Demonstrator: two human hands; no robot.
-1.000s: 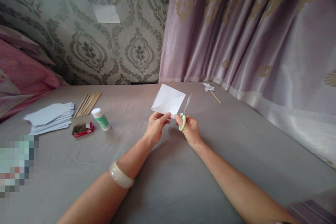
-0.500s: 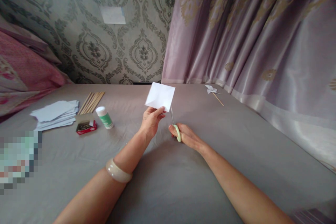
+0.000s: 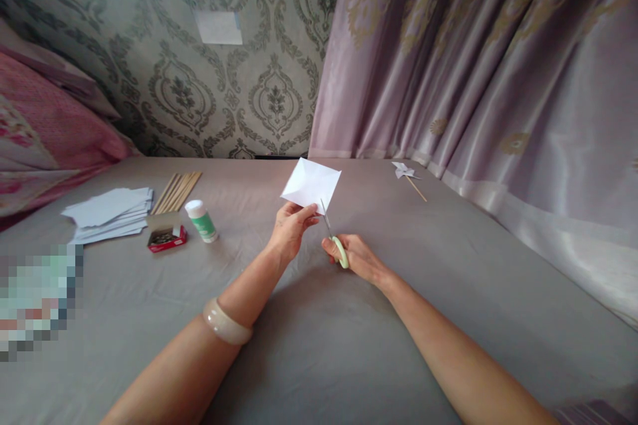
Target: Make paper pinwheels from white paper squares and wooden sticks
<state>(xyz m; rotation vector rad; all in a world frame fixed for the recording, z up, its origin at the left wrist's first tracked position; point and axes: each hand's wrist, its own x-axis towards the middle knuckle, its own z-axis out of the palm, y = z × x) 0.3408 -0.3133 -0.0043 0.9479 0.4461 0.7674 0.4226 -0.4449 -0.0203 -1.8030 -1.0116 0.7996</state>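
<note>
A square white sheet of paper [image 3: 312, 182] with faint diagonal creases is held up above the cloth. My left hand [image 3: 292, 229] pinches its lower edge between thumb and fingers. In my right hand [image 3: 356, 255] is a pair of scissors [image 3: 341, 252] with pale green handles, the fingers closed around them. One scissor blade lies over the paper near its lower right corner; the other blade is hidden behind the sheet. How deep any cut runs, I cannot tell.
On the grey cloth [image 3: 299, 358], to the left, are a stack of white paper [image 3: 107, 212], several wooden sticks [image 3: 177, 192], a red box of small metal pieces [image 3: 167, 239] and a white-and-green glue bottle [image 3: 202, 221]. A paper pinwheel [image 3: 406, 172] lies far right, beside a curtain [image 3: 448, 80].
The paper has turned slightly and shifted right. The scissors have moved onto its lower right corner, a blade now lying over the sheet. The view has shifted slightly.
</note>
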